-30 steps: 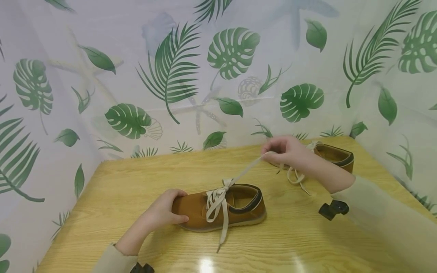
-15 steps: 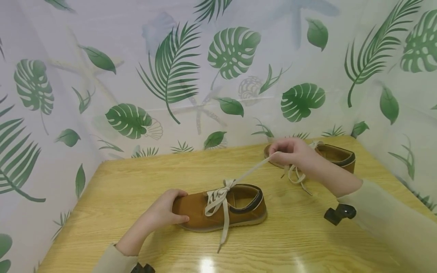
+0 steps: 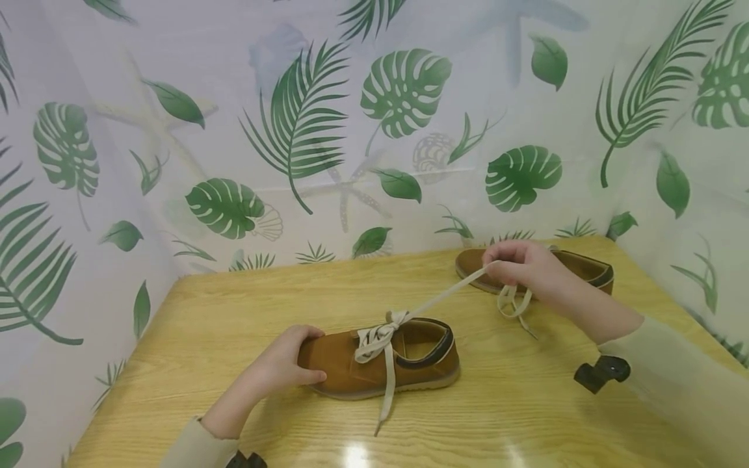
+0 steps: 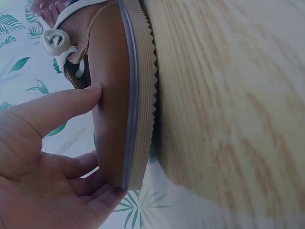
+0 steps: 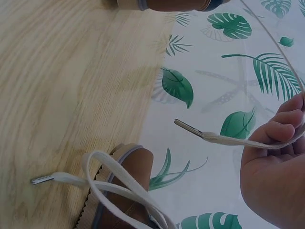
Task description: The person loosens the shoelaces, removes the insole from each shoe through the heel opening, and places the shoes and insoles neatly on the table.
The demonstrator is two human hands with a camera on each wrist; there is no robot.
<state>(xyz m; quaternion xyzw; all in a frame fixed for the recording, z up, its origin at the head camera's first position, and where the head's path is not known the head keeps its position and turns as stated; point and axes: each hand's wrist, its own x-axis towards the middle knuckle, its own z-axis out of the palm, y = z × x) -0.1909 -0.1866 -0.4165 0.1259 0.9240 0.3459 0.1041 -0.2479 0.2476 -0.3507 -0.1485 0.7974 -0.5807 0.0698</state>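
Shoelace (image 5: 219, 139) runs taut from the knot (image 3: 385, 331) on the nearer brown lace-up shoe (image 3: 364, 377) on the table (image 3: 234, 312), right grip (image 3: 529, 265) pinching it near the aglet (image 5: 188, 129) and left grip (image 3: 285, 364) clasping the toe (image 3: 324, 350), so imo draw slow and steady with the shoe pinned down.

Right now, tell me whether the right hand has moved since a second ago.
Yes, the right hand has moved rightward in the head view, judged against the far shoe, whose toe now shows more.
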